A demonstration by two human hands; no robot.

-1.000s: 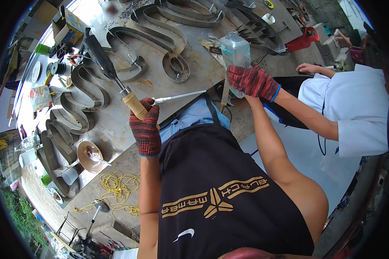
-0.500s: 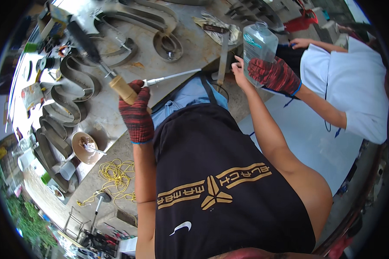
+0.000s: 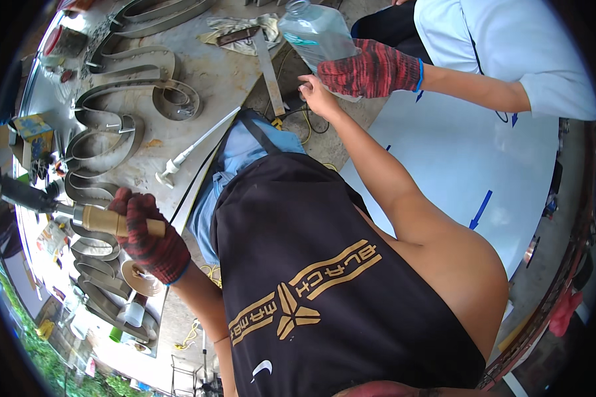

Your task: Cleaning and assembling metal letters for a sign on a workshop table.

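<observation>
In a red-and-black glove, my left hand (image 3: 149,235) is closed round the wooden handle of a tool (image 3: 106,220). The tool's metal neck leads to a long dark head, blurred, pointing left over the table's edge. A white dispenser pump (image 3: 169,173) with a long tube lies on the metal table, above that hand. My bare right hand (image 3: 320,99) has its fingers stretched and apart and holds nothing. Just beyond it is a clear bottle (image 3: 316,32) without a cap, gripped by a co-worker's gloved hand (image 3: 371,68). Whether my fingertips touch the bottle cannot be told.
Curved metal strips (image 3: 106,155) stand on the table (image 3: 159,142). A bowl (image 3: 141,278) and clear cup are at its near left end. A metal bar (image 3: 269,76) and a rag (image 3: 242,30) lie at the far corner. A co-worker in white (image 3: 510,40) stands right, beside a pale sheet (image 3: 437,165).
The pump has left my left hand and lies on the table. That hand has moved left and down with the wooden-handled tool. My view has shifted right; the co-worker still holds the bottle.
</observation>
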